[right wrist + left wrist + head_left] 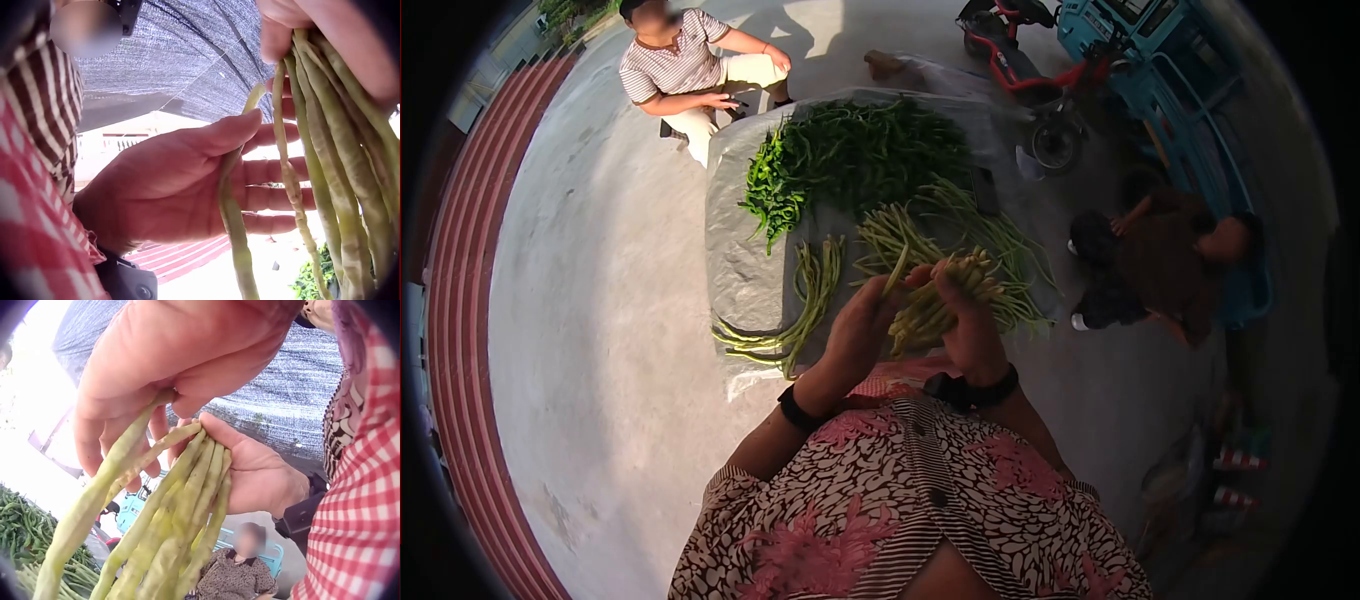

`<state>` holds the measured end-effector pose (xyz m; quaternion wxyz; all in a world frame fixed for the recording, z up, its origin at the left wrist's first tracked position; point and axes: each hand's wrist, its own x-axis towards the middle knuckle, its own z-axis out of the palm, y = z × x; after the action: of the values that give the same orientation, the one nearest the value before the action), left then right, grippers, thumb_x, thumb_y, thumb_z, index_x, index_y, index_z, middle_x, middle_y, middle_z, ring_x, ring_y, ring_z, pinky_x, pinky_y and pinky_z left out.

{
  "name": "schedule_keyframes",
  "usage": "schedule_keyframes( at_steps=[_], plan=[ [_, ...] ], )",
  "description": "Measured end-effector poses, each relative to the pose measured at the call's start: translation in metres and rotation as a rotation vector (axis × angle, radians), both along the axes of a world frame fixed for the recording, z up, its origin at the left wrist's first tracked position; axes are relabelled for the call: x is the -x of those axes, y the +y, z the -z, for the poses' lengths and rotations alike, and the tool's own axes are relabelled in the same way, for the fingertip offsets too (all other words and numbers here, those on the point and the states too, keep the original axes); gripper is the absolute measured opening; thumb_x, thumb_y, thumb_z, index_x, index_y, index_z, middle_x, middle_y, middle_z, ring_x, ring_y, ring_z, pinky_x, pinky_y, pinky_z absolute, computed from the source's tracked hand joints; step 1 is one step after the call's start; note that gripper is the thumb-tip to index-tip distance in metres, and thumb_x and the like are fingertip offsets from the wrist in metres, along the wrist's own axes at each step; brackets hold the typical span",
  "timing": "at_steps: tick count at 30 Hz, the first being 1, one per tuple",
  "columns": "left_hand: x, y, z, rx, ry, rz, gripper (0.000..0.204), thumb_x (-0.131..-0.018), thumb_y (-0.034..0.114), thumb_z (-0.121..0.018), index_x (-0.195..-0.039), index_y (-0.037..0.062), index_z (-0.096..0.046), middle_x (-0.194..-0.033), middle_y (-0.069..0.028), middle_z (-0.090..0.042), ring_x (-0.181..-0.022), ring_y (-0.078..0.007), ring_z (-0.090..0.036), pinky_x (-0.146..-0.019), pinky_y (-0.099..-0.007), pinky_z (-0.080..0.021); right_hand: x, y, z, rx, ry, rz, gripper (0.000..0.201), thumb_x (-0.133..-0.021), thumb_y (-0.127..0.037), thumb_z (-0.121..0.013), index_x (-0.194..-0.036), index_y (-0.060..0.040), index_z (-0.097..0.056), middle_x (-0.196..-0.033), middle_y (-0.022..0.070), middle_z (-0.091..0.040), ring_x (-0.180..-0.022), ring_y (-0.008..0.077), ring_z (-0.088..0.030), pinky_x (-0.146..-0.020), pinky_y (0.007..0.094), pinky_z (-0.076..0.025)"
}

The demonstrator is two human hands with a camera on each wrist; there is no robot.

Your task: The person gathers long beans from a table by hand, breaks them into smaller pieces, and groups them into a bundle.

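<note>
Between thumb and fingers, my left hand (863,325) pinches one long bean (234,228) near its end, and the bean hangs down past the palm. A bunch of long beans (172,534), pale green to yellowish, hangs from my right hand (972,338), gripped near its upper ends. The hands are close together, with the left hand's spread fingers (272,197) beside the bunch. Under them in the head view lies a pile of long beans (888,238). A smaller group of long beans (812,290) lies to the left.
Green peppers (860,150) are heaped at the far side of the plastic-covered surface (745,215). One person (685,75) sits at the far left, another person (1165,255) at the right. Behind stand a red scooter (1040,85) and a blue vehicle (1200,120). Red steps (462,300) run along the left.
</note>
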<state>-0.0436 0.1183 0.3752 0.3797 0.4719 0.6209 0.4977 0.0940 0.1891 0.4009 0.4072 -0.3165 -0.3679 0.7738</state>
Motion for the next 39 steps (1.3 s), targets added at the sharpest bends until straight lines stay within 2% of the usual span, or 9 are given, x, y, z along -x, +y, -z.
schedule_keyframes(
  at_steps=[4, 7, 13, 16, 19, 23, 28, 31, 39],
  plan=[
    [0.004, -0.004, -0.002, 0.021, 0.157, 0.049, 0.023, -0.096, 0.023, -0.052, -0.111, 0.006, -0.056, -0.104, -0.0179, -0.062, -0.095, -0.0373, -0.06, -0.079, -0.0427, -0.047, -0.001, -0.001, 0.002, 0.009, -0.025, -0.09, 0.023, -0.092, -0.018, -0.063, -0.11, -0.0048, -0.06, -0.095, 0.0008, -0.062, -0.086, 0.0084, -0.06, -0.073, 0.0253, -0.05],
    [0.004, -0.009, -0.018, 0.221, 0.201, 0.101, 0.024, -0.096, 0.023, -0.052, -0.113, 0.0061, -0.052, -0.107, -0.0183, -0.061, -0.096, -0.0386, -0.059, -0.079, -0.0442, -0.048, 0.003, -0.002, -0.005, 0.01, -0.126, -0.174, 0.02, -0.09, -0.012, -0.064, -0.108, -0.0047, -0.061, -0.094, 0.0007, -0.063, -0.086, 0.0077, -0.06, -0.072, 0.0245, -0.05],
    [0.016, -0.017, 0.011, -0.202, 0.529, 0.24, 0.085, -0.078, 0.019, -0.073, -0.144, 0.0033, -0.022, -0.12, -0.0205, -0.056, -0.106, -0.0409, -0.057, -0.085, -0.0456, -0.049, 0.011, -0.008, 0.003, 0.013, -0.131, -0.175, 0.02, -0.088, -0.01, -0.065, -0.107, -0.0053, -0.06, -0.094, 0.0023, -0.063, -0.088, 0.0099, -0.06, -0.075, 0.0268, -0.051],
    [0.016, -0.009, 0.018, -0.389, 0.2, 0.196, 0.11, -0.067, 0.019, -0.082, -0.149, 0.0023, -0.011, -0.127, -0.021, -0.052, -0.116, -0.0382, -0.054, -0.094, -0.0431, -0.046, 0.014, -0.006, 0.003, -0.051, 0.027, -0.161, 0.019, -0.09, -0.015, -0.064, -0.106, -0.0072, -0.057, -0.095, 0.0037, -0.062, -0.094, 0.0163, -0.062, -0.082, 0.0337, -0.052],
    [0.023, 0.001, 0.029, -0.345, 0.148, 0.218, 0.112, -0.065, 0.022, -0.085, -0.149, 0.004, -0.013, -0.131, -0.021, -0.05, -0.119, -0.0353, -0.053, -0.098, -0.0411, -0.044, 0.013, 0.003, -0.001, -0.155, 0.174, -0.294, 0.019, -0.092, -0.02, -0.063, -0.105, -0.0093, -0.054, -0.092, 0.0047, -0.06, -0.093, 0.0203, -0.062, -0.086, 0.0388, -0.051],
    [0.017, 0.009, 0.021, -0.316, 0.003, 0.285, 0.102, -0.066, 0.026, -0.085, -0.145, 0.0062, -0.023, -0.122, -0.0187, -0.057, -0.108, -0.0335, -0.06, -0.092, -0.0403, -0.048, 0.021, 0.006, -0.026, -0.179, 0.316, -0.369, 0.017, -0.09, -0.019, -0.062, -0.093, -0.0052, -0.052, -0.081, 0.0053, -0.056, -0.08, 0.0185, -0.059, -0.081, 0.0371, -0.05],
    [0.026, 0.016, 0.024, -0.11, -0.092, 0.495, 0.065, -0.072, 0.02, -0.08, -0.126, 0.0052, -0.047, -0.097, -0.0115, -0.067, -0.089, -0.021, -0.067, -0.081, -0.0327, -0.05, 0.018, 0.025, -0.045, -0.204, 0.376, -0.311, 0.016, -0.093, -0.021, -0.059, -0.1, -0.0091, -0.051, -0.082, 0.0027, -0.053, -0.075, 0.0166, -0.055, -0.083, 0.0403, -0.048],
    [0.034, 0.016, 0.042, 0.036, -0.138, 0.6, 0.071, -0.074, 0.017, -0.08, -0.135, 0.0044, -0.044, -0.109, -0.0059, -0.065, -0.099, -0.0092, -0.057, -0.09, -0.0282, -0.046, 0.007, 0.042, -0.053, -0.216, 0.495, -0.236, 0.012, -0.096, -0.019, -0.054, -0.104, -0.011, -0.05, -0.084, 0.0012, -0.052, -0.078, 0.0159, -0.054, -0.085, 0.0407, -0.046],
    [0.031, -0.004, 0.116, 0.197, -0.287, 0.549, 0.053, -0.08, 0.011, -0.074, -0.126, 0.0031, -0.05, -0.112, -0.0028, -0.061, -0.099, -0.0067, -0.053, -0.087, -0.0268, -0.046, -0.034, 0.076, -0.078, -0.235, 0.71, -0.015, 0.01, -0.098, -0.017, -0.049, -0.106, -0.0119, -0.051, -0.086, -0.0004, -0.052, -0.08, 0.0156, -0.052, -0.089, 0.0392, -0.042]
  ],
)
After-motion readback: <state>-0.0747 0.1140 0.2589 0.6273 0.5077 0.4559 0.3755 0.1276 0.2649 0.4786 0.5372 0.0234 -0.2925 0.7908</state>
